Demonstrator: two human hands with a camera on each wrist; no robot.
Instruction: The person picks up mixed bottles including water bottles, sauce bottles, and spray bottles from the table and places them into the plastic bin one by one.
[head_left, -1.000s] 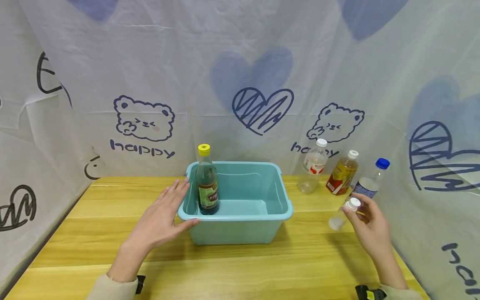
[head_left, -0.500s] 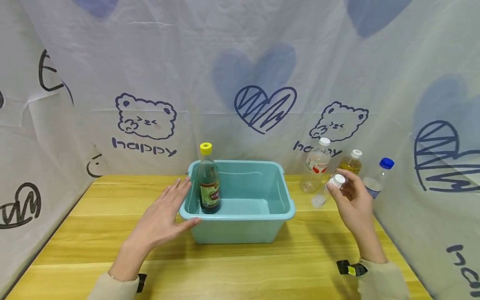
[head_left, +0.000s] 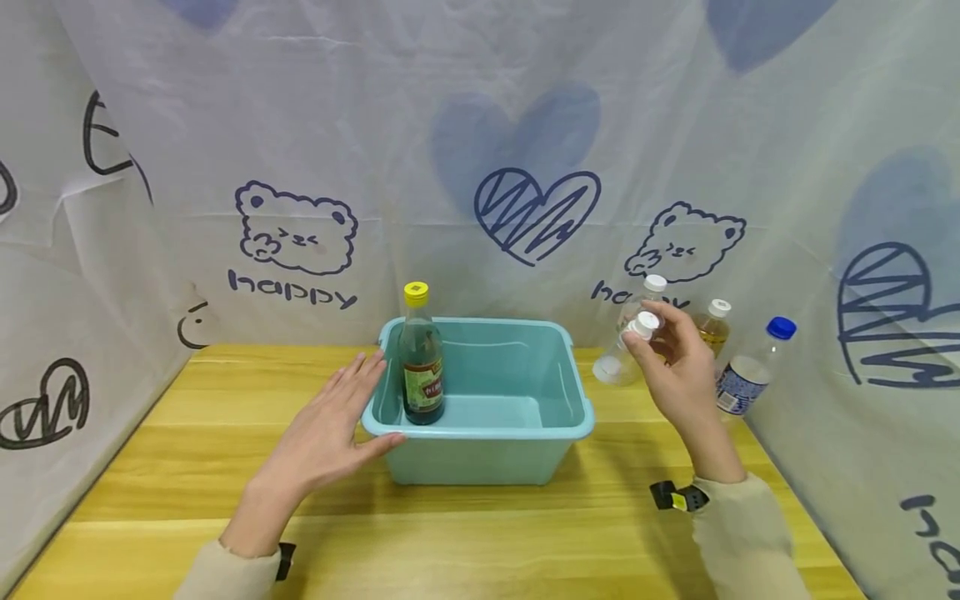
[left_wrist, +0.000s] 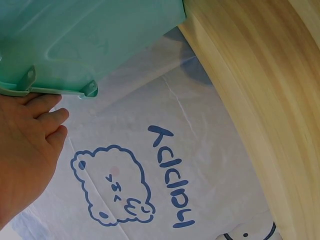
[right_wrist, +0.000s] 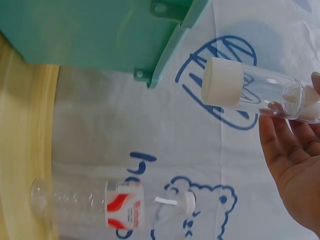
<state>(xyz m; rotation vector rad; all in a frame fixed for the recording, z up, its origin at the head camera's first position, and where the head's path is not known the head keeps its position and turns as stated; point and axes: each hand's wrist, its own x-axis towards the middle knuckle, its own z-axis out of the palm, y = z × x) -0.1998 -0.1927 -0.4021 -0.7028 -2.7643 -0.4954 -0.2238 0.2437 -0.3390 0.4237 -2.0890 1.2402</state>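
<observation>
My right hand (head_left: 682, 367) holds a small clear bottle (head_left: 617, 365) by its white-capped neck, tilted and above the table at the right of the teal plastic tub (head_left: 487, 433). In the right wrist view, that clear bottle (right_wrist: 265, 87) has a wide white base, and the fingers curl round its narrower end. My left hand (head_left: 322, 433) lies against the tub's left rim, fingers extended and thumb spread along the front corner. Inside the tub, at its left, a dark glass sauce bottle (head_left: 422, 367) with a yellow cap stands upright.
Behind my right hand stand a clear bottle with a red-and-white label (right_wrist: 125, 205), a yellow drink bottle (head_left: 712, 325) with a white cap, and a blue-capped bottle (head_left: 750, 371). A printed cloth (head_left: 420, 233) hangs behind the wooden table (head_left: 450, 542).
My right hand has carried the small clear bottle left and upward, away from the blue-capped bottle and toward the tub. The left hand stays at the tub's rim.
</observation>
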